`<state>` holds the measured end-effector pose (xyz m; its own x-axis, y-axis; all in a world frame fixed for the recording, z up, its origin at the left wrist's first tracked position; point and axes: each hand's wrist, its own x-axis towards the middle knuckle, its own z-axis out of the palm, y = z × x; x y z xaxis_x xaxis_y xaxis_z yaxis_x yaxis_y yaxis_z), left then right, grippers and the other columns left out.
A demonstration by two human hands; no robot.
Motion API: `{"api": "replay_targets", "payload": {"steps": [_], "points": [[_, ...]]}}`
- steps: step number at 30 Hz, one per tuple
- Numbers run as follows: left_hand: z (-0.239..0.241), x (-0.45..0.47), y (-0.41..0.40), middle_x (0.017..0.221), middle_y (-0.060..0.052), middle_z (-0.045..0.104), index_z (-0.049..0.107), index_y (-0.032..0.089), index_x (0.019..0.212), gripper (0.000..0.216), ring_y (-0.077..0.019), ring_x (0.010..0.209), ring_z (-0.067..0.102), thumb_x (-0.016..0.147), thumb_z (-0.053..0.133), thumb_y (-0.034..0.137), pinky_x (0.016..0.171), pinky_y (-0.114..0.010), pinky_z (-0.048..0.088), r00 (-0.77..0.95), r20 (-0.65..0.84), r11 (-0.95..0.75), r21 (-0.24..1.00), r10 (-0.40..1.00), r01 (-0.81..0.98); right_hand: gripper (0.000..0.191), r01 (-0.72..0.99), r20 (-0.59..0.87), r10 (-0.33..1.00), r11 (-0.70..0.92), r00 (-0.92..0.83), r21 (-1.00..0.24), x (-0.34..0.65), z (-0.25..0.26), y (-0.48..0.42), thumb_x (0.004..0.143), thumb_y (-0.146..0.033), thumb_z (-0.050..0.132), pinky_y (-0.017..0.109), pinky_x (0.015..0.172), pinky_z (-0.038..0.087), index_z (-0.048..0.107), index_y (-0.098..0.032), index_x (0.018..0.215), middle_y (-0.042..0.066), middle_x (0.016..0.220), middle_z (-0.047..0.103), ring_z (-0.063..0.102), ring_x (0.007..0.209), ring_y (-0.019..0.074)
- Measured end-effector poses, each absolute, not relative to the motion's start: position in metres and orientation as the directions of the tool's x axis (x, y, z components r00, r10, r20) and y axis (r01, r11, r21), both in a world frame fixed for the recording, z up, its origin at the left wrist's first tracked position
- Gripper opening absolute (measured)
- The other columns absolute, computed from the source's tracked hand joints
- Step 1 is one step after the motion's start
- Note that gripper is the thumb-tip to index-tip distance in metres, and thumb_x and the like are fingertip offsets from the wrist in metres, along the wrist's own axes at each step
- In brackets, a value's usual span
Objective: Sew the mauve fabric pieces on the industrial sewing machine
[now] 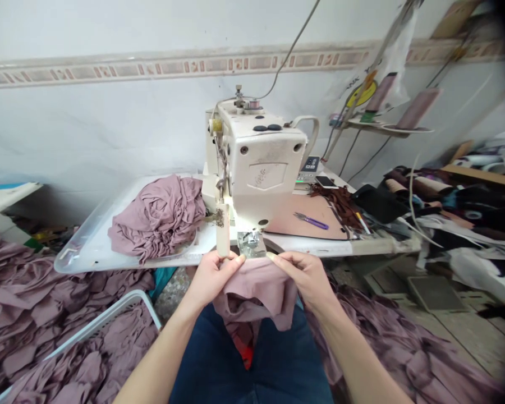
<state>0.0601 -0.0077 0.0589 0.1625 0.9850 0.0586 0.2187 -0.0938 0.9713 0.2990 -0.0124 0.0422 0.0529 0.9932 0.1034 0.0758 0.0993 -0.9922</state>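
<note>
A mauve piece of fabric [261, 283] hangs from both hands just in front of the sewing machine [263, 160]. My left hand [216, 275] pinches its top edge on the left, thumb pointing inward. On the right, my right hand [301, 272] grips the same edge between thumb and fingers. The edge is stretched between them, right at the metal needle plate and presser foot [251, 242]. Whether the cloth lies under the foot is too small to tell. The lower part of the fabric droops over my lap.
A heap of mauve cloth [162, 216] lies on the table to the left. Purple thread snips [311, 220] rest on a tan mat [297, 209] at right, near a phone [326, 182]. Below left stands a white basket [149, 306] of cloth. Thread cones [418, 108] stand behind right.
</note>
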Motion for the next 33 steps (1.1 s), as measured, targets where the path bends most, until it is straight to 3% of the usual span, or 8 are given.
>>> {"api": "replay_targets", "payload": {"steps": [5, 11, 16, 20, 22, 25, 29, 33], "points": [[0.059, 0.070, 0.009, 0.067, 0.006, 0.049, 0.060, 0.020, 0.080, 0.028, -0.0131, 0.064, 0.047, 0.091, 0.076, 0.040, 0.065, -0.025, 0.039, 0.068, 0.142, -0.153, 0.969, 0.988, 0.192, 0.039, -0.032, 0.062, 0.991, 0.066, 0.117, -0.997, 0.301, 0.034, -0.001, 0.078, -0.055, 0.091, 0.030, 0.067, 0.048, 0.082, -0.017, 0.073, 0.004, 0.071, 0.074, 0.062, 0.067, 0.0187], [0.052, 0.079, 0.028, 0.069, 0.006, 0.050, 0.056, 0.022, 0.085, 0.031, -0.0137, 0.065, 0.050, 0.090, 0.079, 0.043, 0.065, -0.024, 0.042, 0.028, 0.168, -0.170, 0.979, 0.985, 0.109, 0.046, 0.007, 0.112, 0.980, 0.112, 0.165, -0.994, 0.306, 0.032, 0.014, 0.077, -0.062, 0.089, 0.032, 0.067, 0.049, 0.082, -0.017, 0.074, 0.006, 0.073, 0.076, 0.063, 0.070, 0.0214], [0.049, 0.081, 0.035, 0.070, 0.003, 0.056, 0.060, 0.021, 0.083, 0.039, -0.0144, 0.066, 0.054, 0.090, 0.079, 0.054, 0.066, -0.025, 0.046, 0.047, 0.184, -0.188, 0.976, 0.982, 0.109, 0.040, 0.063, 0.155, 0.972, 0.146, 0.176, -0.987, 0.308, 0.032, 0.014, 0.081, -0.057, 0.086, 0.031, 0.065, 0.049, 0.084, -0.017, 0.077, 0.005, 0.074, 0.076, 0.063, 0.070, 0.0212], [0.049, 0.060, 0.032, 0.074, -0.001, 0.068, 0.070, 0.019, 0.085, 0.035, -0.0182, 0.072, 0.063, 0.098, 0.070, 0.051, 0.068, -0.027, 0.050, 0.101, 0.196, -0.216, 0.941, 0.975, 0.261, 0.044, 0.127, 0.181, 0.965, 0.159, 0.190, -0.979, 0.313, 0.012, -0.009, 0.083, -0.060, 0.085, 0.030, 0.060, 0.046, 0.079, -0.018, 0.071, 0.003, 0.067, 0.069, 0.058, 0.062, 0.0184], [0.050, 0.037, 0.030, 0.086, -0.006, 0.077, 0.076, 0.018, 0.091, 0.030, -0.0218, 0.080, 0.069, 0.100, 0.067, 0.045, 0.072, -0.029, 0.053, 0.103, 0.228, -0.250, 0.888, 0.968, 0.386, 0.053, 0.091, 0.106, 0.984, 0.094, 0.146, -0.991, 0.318, -0.009, -0.025, 0.085, -0.064, 0.083, 0.028, 0.052, 0.038, 0.072, -0.018, 0.063, 0.000, 0.057, 0.057, 0.048, 0.054, 0.0146], [0.056, -0.008, 0.030, 0.104, -0.011, 0.083, 0.079, 0.018, 0.105, 0.027, -0.0264, 0.093, 0.075, 0.100, 0.065, 0.039, 0.083, -0.034, 0.056, -0.040, 0.373, -0.277, 0.752, 0.927, 0.598, 0.065, -0.018, -0.102, 0.991, -0.100, 0.086, -0.995, 0.331, -0.043, -0.048, 0.084, -0.075, 0.081, 0.026, 0.044, 0.024, 0.065, -0.018, 0.057, -0.005, 0.049, 0.039, 0.033, 0.045, 0.0105], [0.066, -0.066, 0.045, 0.106, -0.013, 0.081, 0.078, 0.019, 0.113, 0.035, -0.0286, 0.092, 0.074, 0.103, 0.058, 0.045, 0.092, -0.040, 0.056, -0.248, 0.580, -0.131, 0.532, 0.776, 0.836, 0.065, -0.163, -0.259, 0.936, -0.224, 0.240, -0.961, 0.347, -0.065, -0.062, 0.069, -0.082, 0.087, 0.026, 0.040, 0.023, 0.076, -0.017, 0.070, -0.004, 0.052, 0.044, 0.032, 0.045, 0.0113], [0.071, -0.097, 0.073, 0.109, -0.018, 0.078, 0.078, 0.016, 0.110, 0.043, -0.0370, 0.105, 0.070, 0.095, 0.064, 0.054, 0.100, -0.048, 0.053, -0.259, 0.579, 0.004, 0.404, 0.774, 0.915, 0.068, -0.130, -0.243, 0.914, -0.212, 0.324, -0.969, 0.348, -0.053, -0.055, 0.066, -0.083, 0.088, 0.026, 0.041, 0.021, 0.080, -0.016, 0.075, -0.002, 0.055, 0.048, 0.031, 0.047, 0.0116]]}}
